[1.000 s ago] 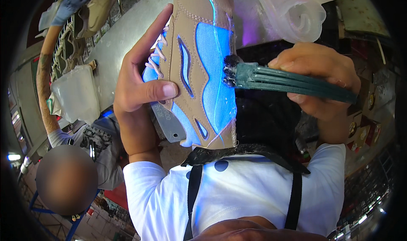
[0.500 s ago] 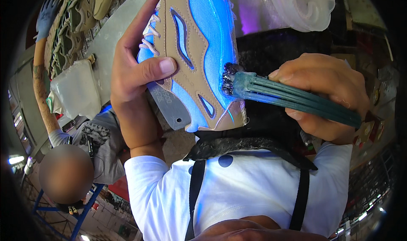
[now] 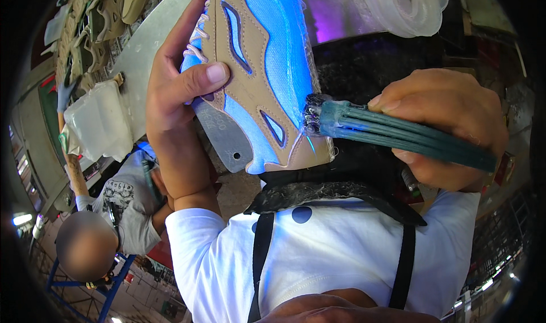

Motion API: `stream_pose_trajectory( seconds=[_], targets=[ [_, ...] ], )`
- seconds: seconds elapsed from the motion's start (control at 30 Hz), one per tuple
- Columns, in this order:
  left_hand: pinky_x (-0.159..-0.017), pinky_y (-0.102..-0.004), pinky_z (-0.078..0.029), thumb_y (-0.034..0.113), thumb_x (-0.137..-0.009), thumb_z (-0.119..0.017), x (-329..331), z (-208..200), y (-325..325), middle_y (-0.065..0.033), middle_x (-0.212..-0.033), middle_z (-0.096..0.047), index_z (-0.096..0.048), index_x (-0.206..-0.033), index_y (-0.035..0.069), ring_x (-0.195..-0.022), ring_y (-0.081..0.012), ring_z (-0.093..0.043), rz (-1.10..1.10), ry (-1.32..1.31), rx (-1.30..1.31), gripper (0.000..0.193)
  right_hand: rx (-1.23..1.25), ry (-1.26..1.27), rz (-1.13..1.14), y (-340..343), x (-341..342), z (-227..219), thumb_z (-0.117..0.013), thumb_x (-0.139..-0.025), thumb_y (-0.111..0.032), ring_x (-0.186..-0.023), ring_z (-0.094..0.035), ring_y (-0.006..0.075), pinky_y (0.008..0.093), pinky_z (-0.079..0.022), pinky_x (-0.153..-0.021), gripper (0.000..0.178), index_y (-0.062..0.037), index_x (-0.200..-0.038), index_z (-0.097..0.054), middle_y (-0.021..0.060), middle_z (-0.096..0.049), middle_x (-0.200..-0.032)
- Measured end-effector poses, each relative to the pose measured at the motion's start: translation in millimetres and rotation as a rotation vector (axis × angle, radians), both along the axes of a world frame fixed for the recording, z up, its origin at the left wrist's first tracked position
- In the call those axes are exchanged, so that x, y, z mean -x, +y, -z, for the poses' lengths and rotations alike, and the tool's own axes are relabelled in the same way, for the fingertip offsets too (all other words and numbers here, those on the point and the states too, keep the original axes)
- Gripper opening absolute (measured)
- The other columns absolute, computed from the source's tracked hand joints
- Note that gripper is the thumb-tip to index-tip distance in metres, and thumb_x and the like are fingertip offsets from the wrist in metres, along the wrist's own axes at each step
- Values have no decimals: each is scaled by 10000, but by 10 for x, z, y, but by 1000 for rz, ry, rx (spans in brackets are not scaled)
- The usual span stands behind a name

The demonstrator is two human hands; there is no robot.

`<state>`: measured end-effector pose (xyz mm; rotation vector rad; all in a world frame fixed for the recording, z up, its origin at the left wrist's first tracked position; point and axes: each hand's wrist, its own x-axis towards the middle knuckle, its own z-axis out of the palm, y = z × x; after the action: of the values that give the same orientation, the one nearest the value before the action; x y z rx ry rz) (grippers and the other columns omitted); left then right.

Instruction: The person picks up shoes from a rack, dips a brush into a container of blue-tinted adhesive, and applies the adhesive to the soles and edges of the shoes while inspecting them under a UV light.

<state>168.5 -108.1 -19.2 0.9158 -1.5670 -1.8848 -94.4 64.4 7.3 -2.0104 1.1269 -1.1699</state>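
Note:
My left hand [image 3: 170, 90] grips a tan shoe upper [image 3: 250, 90] from its laced side, thumb pressed on the tan panel. Blue light falls on its pale fabric panels. A grey shoe last [image 3: 223, 134] with a small hole shows at the shoe's opening. My right hand [image 3: 449, 110] is closed round a brush [image 3: 392, 131] with a ridged green handle. Its dark, wet-looking bristles meet the shoe's lower edge near the heel. A thin bright line runs along the fabric beside that edge.
A cloudy plastic container [image 3: 99, 121] stands at the left by a pale metal tabletop [image 3: 142, 56]. Several shoe uppers [image 3: 105, 16] hang or lie in a row at the far left. A translucent plastic tub [image 3: 412, 7] sits at the far right. A co-worker [image 3: 128, 198] is at the left.
The brush has slid slightly right, from the fabric to the shoe's edge. My left hand and the shoe have shifted a little left. The co-worker's gloved hand has come nearer.

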Motion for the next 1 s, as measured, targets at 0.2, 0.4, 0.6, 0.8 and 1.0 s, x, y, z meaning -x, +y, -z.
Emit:
stream_pose_trajectory(
  seconds=[0.2,0.4,0.6,0.8,1.0],
  targets=[
    [-1127,-430,-463,315,-677,-810,-71,-25,-70,-224,-1483,-531,-322,-1586,-29,-1306,-335,-602,47,-38,-61,1087,-92,-63,-95,-69,107,-41,-775,-834,-142,-737,-743,273,325,-593,-631,340,42,-1104,-682,243,-734,-977],
    [-1129,-438,-463,281,-707,-786,-106,4,-104,-227,-1477,-537,-308,-1588,-30,-1299,-346,-605,62,-30,-114,1050,-214,-111,-135,-142,198,-155,-768,-851,-185,-740,-740,287,337,-600,-644,332,62,-1062,-702,243,-735,-939],
    [-1109,-386,-462,182,-775,-734,-138,73,-95,-234,-1443,-570,-353,-1582,-13,-1263,-315,-631,57,113,-230,913,-159,-63,-248,-284,253,-270,-724,-891,-197,-775,-747,310,357,-615,-679,306,69,-1044,-709,243,-727,-927],
    [-1113,-402,-471,167,-827,-689,-208,68,-161,-230,-1452,-564,-335,-1588,-8,-1270,-315,-629,36,128,-290,858,-135,111,-281,-374,291,-516,-684,-956,-200,-851,-749,320,358,-625,-743,278,67,-1028,-707,237,-720,-945],
    [-1101,-425,-487,171,-883,-637,-135,63,-88,-214,-1452,-569,-332,-1590,0,-1255,-322,-636,-121,253,-424,788,-84,31,-293,-507,384,-471,-690,-949,-177,-871,-745,327,364,-621,-758,270,72,-1054,-699,246,-719,-963]
  ],
)
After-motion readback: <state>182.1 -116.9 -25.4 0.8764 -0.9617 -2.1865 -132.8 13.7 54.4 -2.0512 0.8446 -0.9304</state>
